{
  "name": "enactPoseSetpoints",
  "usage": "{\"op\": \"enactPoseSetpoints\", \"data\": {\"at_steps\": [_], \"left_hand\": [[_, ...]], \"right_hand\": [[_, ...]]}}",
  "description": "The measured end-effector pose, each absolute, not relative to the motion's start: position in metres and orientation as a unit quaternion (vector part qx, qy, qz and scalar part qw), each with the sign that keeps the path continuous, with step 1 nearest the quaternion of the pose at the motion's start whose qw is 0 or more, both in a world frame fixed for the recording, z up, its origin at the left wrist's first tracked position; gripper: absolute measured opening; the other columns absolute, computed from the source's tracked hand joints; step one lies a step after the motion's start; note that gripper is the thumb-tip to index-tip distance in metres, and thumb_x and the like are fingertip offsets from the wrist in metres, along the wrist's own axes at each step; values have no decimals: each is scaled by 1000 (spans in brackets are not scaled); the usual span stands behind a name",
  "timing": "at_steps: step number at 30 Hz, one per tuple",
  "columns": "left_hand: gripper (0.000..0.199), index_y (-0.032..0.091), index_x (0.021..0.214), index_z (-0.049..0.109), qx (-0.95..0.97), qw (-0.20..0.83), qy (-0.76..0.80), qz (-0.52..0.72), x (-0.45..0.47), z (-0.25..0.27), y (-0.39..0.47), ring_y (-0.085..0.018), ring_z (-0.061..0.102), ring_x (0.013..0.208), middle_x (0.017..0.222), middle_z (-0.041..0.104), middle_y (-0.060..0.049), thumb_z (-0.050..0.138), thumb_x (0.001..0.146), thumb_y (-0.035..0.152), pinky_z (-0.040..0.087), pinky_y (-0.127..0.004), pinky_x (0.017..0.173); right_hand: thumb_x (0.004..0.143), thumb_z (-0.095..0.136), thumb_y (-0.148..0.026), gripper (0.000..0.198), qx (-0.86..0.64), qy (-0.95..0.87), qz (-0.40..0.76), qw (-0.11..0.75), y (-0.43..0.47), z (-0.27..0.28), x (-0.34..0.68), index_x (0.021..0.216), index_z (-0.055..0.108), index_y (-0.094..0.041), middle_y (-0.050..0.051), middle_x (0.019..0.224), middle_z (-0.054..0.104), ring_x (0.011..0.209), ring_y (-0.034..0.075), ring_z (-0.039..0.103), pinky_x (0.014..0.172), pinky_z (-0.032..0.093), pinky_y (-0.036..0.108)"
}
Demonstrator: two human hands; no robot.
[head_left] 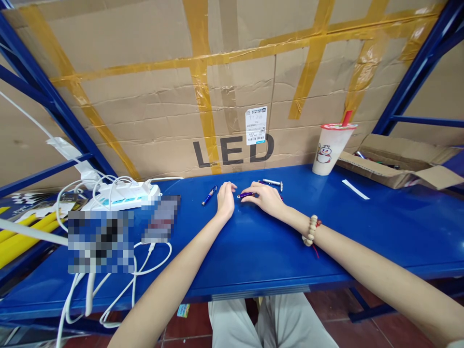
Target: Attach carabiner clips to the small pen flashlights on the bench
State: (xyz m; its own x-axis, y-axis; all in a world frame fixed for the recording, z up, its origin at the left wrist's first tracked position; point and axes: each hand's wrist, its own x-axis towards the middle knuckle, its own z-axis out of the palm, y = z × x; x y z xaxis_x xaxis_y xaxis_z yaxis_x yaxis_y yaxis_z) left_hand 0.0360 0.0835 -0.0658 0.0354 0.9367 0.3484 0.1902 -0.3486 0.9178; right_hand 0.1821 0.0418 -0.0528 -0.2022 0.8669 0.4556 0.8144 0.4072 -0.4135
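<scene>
My right hand (270, 199) pinches a short purple pen-shaped object (246, 195) with a shiny tip, low over the blue tabletop (250, 251). The object's tip points left, towards my left hand (226, 200). That hand rests on its side on the table, fingers together and loosely curved, and nothing shows in it. Just left of it lies a short blue pen-shaped object (209, 195) with silver parts. Behind my right hand is a silver T-ended rod (272, 182), with dark bits beside it partly hidden by the fingers.
A drink cup (328, 152) with a red straw stands at the back right, beside an open cardboard box (391, 162) and a white paper strip (355, 189). On the left are a white power strip (126, 195), loose cables (134, 270) and a blurred phone (162, 220). Large cardboard (163, 116) closes the back.
</scene>
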Motion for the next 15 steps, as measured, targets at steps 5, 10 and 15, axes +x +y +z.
{"op": "enactPoseSetpoints", "data": {"at_steps": [5, 10, 15], "left_hand": [[34, 15, 71, 50, 628, 350, 451, 528, 36, -65, 83, -15, 48, 76, 77, 52, -5, 25, 89, 28, 35, -26, 73], [32, 15, 71, 50, 629, 347, 453, 528, 36, -63, 81, -15, 48, 76, 76, 52, -4, 27, 88, 27, 35, -27, 73], [32, 15, 71, 50, 628, 351, 455, 526, 35, -63, 82, -15, 48, 76, 76, 52, -4, 27, 89, 26, 35, -26, 73]], "right_hand": [[77, 56, -52, 28, -551, -771, 41, 316, 41, -51, 181, 93, 68, -32, -2, 89, 58, 82, 7, 53, 58, 26, 18], [77, 57, -53, 27, -560, -766, 40, 315, 41, -50, 180, 93, 67, -33, -4, 89, 57, 81, 6, 52, 59, 27, 18], [78, 56, -53, 29, -560, -766, 41, 314, 40, -50, 181, 93, 68, -31, -3, 89, 57, 80, 6, 52, 58, 27, 18]]}}
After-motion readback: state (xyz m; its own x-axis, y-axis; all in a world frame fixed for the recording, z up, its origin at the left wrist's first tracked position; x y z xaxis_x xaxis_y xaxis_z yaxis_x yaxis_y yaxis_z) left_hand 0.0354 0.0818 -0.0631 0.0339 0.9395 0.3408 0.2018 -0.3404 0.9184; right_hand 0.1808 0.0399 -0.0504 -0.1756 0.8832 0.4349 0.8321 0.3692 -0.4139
